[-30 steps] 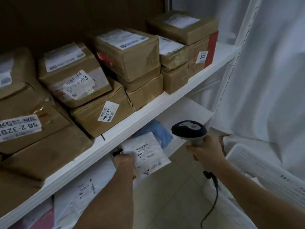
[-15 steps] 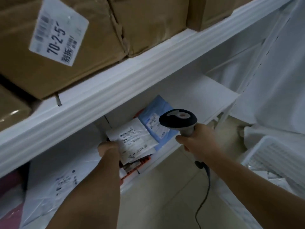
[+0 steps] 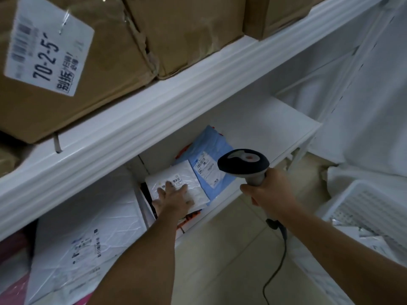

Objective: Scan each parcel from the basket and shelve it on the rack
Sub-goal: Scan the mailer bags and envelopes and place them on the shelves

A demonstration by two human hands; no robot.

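The left hand (image 3: 174, 194) lies flat on a small white parcel (image 3: 176, 186), fingers straight and slightly spread, pressing it down rather than gripping it. That parcel rests on the lower shelf (image 3: 264, 126) of the white rack (image 3: 154, 106), on top of a small stack: its right edge overlaps a blue parcel (image 3: 211, 159), and an orange-and-white packet (image 3: 189, 219) shows under it at the shelf's front edge. Its barcode label is partly covered by the fingertips. The right hand (image 3: 268, 192) is curled tightly round the grey handle of a barcode scanner (image 3: 244, 164), held in the air just right of the blue parcel; the scanner's dark head points toward the shelf, and its black cable (image 3: 277, 260) hangs down past the wrist toward the tiled floor (image 3: 220, 249). In the neighbouring bay to the left, beyond a white divider, a large white mailer bag (image 3: 83, 234) leans with its label facing out, with something pink (image 3: 15, 282) beside it at the lower left. On the upper shelf sit brown cardboard boxes, the nearest box (image 3: 88, 69) bearing a white label (image 3: 48, 45) that reads 70-2-5. At the right edge stands the white plastic basket (image 3: 363, 205), with crumpled wrapped parcels inside it that are too indistinct to count.
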